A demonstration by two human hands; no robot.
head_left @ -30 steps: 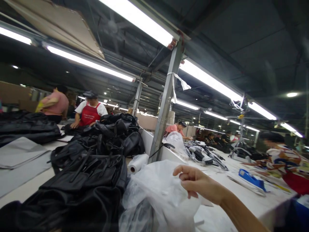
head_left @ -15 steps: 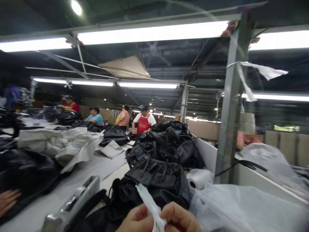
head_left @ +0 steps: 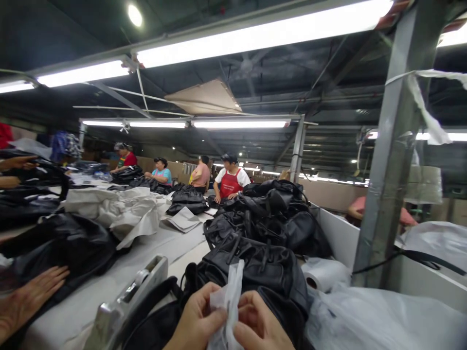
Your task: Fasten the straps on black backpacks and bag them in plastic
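Note:
A strip of thin, translucent white plastic (head_left: 233, 287), apparently the gathered edge of a plastic bag, stands up between my two hands. My left hand (head_left: 199, 316) pinches it from the left with thumb and fingers. From the right, my right hand (head_left: 260, 323) grips the same plastic, its fingers curled. The lower part of the plastic drops out of view at the bottom edge. Just beyond my hands lies a black leather-like bag (head_left: 255, 265) with straps, on the table.
More black bags (head_left: 270, 214) are heaped behind. A plastic roll (head_left: 323, 274) and a pile of clear plastic (head_left: 379, 316) lie right. A metal tool (head_left: 127, 301) stands left. A co-worker's hand (head_left: 40, 291) rests on black material. A metal post (head_left: 394, 146) rises at right.
The view has swung left, so things sit further right. My hands have come higher into view, and the plastic now points upright instead of leaning left. More of the co-worker's hand shows.

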